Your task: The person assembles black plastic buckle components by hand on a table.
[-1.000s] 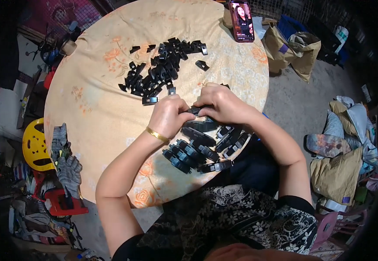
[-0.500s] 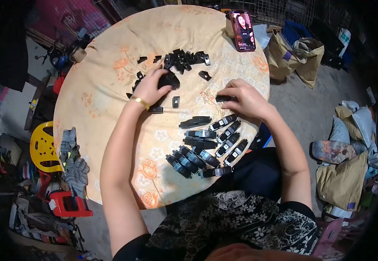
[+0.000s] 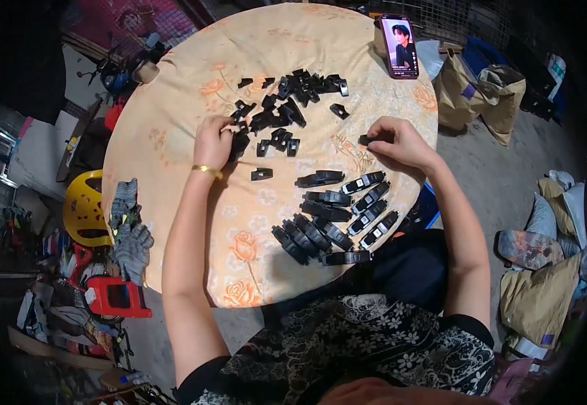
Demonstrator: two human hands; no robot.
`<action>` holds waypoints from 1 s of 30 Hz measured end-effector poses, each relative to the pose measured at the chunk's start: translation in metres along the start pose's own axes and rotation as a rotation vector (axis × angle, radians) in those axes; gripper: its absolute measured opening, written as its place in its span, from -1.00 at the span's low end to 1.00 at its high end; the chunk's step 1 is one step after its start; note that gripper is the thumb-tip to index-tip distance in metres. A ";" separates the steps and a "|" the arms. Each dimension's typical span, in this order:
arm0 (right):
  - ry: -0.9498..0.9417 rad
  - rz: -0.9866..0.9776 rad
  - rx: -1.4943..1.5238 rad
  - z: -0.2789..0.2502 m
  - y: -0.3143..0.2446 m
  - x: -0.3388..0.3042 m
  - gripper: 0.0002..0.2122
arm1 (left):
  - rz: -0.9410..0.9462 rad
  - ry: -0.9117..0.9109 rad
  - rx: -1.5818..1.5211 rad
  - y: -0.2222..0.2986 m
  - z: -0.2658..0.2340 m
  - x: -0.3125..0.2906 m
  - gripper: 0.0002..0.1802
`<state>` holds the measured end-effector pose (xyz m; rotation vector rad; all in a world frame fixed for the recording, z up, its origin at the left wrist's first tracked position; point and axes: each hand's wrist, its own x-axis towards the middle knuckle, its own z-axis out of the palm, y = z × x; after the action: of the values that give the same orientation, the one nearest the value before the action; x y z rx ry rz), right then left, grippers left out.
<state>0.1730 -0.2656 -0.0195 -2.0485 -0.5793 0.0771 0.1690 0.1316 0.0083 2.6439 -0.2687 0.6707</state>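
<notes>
My left hand (image 3: 213,143) rests at the left edge of a loose pile of small black plastic parts (image 3: 278,116). Its fingers curl round a black part (image 3: 238,144) there, though their tips are partly hidden. Over the right side of the cloth, my right hand (image 3: 400,143) pinches another small black plastic part (image 3: 364,140) between thumb and fingers. Nearer to me lie several longer, curved black plastic pieces (image 3: 319,179), set in rows and side by side. A single small part (image 3: 262,174) lies between the pile and these rows.
A flowered tablecloth (image 3: 172,169) covers the round table. At its far right edge a lit phone (image 3: 399,47) leans upright. Grey gloves (image 3: 130,233) hang at the left edge. Beside the table stand a yellow stool (image 3: 81,208), a red stool (image 3: 118,297) and paper bags (image 3: 542,297).
My left hand has drawn back leftward from the pile, uncovering several black parts beneath where it was. My right hand still holds a small part. The whole view has shifted slightly.
</notes>
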 end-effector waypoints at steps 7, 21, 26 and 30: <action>0.088 0.020 0.225 0.008 0.000 0.007 -0.66 | 0.476 -0.121 0.382 0.097 0.067 0.031 -0.69; 0.062 -0.129 -0.606 -0.018 -0.023 -0.019 -0.78 | 0.338 -0.560 -0.238 0.142 0.023 0.000 -0.58; 0.111 -0.312 -0.327 0.009 -0.034 -0.005 -0.77 | 0.484 -0.339 -0.344 0.126 0.052 -0.018 -0.79; 0.096 -0.413 -0.357 0.024 -0.038 0.005 -0.76 | 0.294 -0.190 -0.357 0.116 0.059 -0.020 -0.85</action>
<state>0.1563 -0.2287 0.0004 -2.2108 -0.9993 -0.3914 0.1438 0.0034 -0.0102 2.3426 -0.7683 0.4088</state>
